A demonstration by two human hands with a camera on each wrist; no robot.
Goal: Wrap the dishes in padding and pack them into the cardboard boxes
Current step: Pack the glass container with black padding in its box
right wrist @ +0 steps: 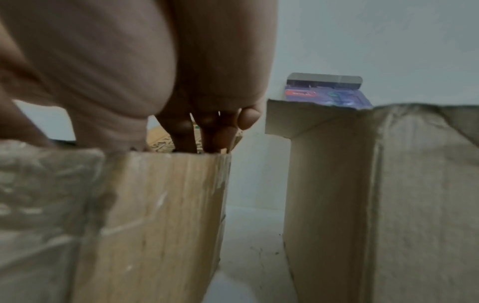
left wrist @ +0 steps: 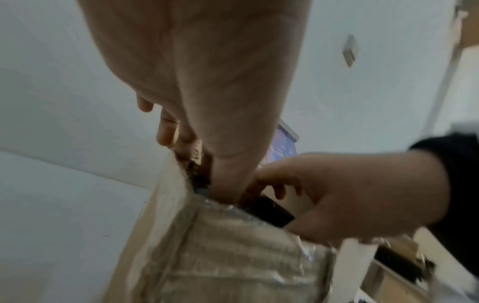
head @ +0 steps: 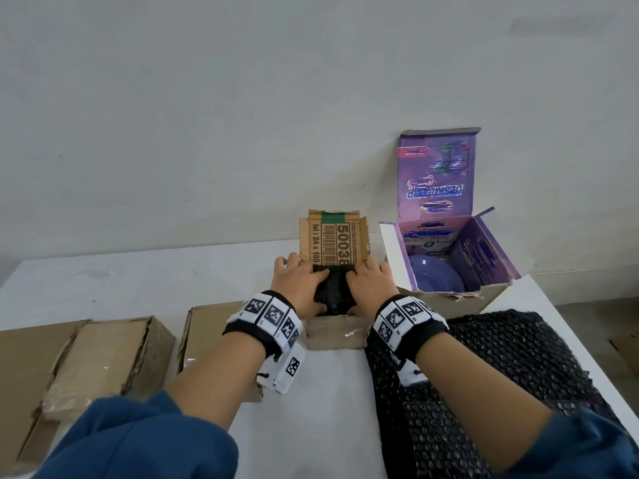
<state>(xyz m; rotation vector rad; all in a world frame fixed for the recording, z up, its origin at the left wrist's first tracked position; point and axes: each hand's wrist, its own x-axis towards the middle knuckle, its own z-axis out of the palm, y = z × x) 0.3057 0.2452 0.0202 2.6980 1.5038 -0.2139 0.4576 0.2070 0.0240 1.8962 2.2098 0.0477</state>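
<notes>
Head view, hands: the left hand (head: 300,284) and right hand (head: 369,284) press a black-wrapped bundle (head: 334,294) down into a small brown box (head: 334,335), fingers curved over its top and thumbs tucked at its near edge.
Head view, bundle: it fills the box mouth from side to side; what is inside the padding cannot be told, nor which way it points.
Head view, edges: the printed rear flap (head: 333,240) stands upright just behind the fingertips; the near wall sits between the wrists.
Head view, room: bare white table (head: 145,281) lies to the left; a purple box (head: 449,257) stands open just to the right, a blue plate (head: 436,276) lying flat inside.
Head view, foreground: a sheet of black bubble wrap (head: 501,368) lies under the right forearm; closed cardboard boxes (head: 110,354) sit at near left.
Left wrist view: the left thumb (left wrist: 228,172) points down inside the taped box wall (left wrist: 228,256), against the black padding; the right hand curls over the opposite rim.
Right wrist view: fingertips (right wrist: 181,127) dip below the box rim (right wrist: 166,155); a narrow strip of table separates this box from the purple box's plain side (right wrist: 376,194).
</notes>
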